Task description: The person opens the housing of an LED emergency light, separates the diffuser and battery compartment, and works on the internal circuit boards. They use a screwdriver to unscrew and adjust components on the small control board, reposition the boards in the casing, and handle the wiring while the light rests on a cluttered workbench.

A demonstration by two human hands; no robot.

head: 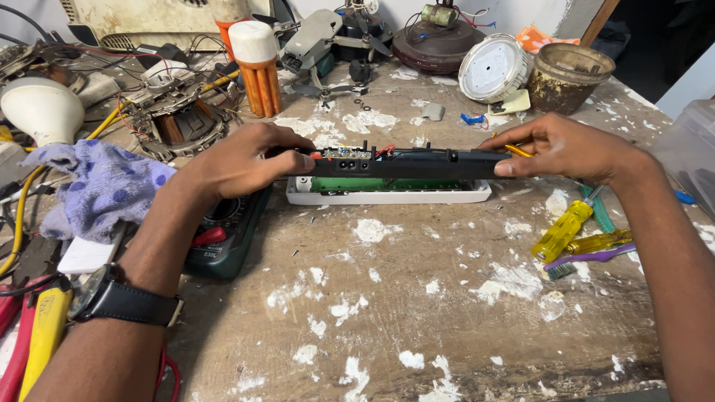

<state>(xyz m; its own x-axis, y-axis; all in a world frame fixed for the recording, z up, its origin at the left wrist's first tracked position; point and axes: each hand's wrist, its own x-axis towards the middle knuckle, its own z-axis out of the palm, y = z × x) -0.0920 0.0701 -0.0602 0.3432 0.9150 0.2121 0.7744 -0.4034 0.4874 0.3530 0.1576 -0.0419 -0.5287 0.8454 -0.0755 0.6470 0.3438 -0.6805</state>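
A paint-spattered wooden surface (417,313) lies nearest. Above it, the left hand (242,160) and right hand (562,145) each pinch one end of a long black bar (417,164), held level just over a white tray (387,195). Tools and parts clutter the far edge.

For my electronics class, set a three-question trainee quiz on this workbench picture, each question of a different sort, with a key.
1. True or false: the left hand and right hand grip opposite ends of the long black plastic inner frame with a green circuit board.
2. Multiple choice: what lies directly under that frame? A) a white plastic casing half B) a blue cloth C) a brown pot.
3. Fill in: the yellow-handled screwdriver lies on the paint-spattered wooden bench near the person's ____ forearm.

Key: 1 true; 2 A; 3 right.
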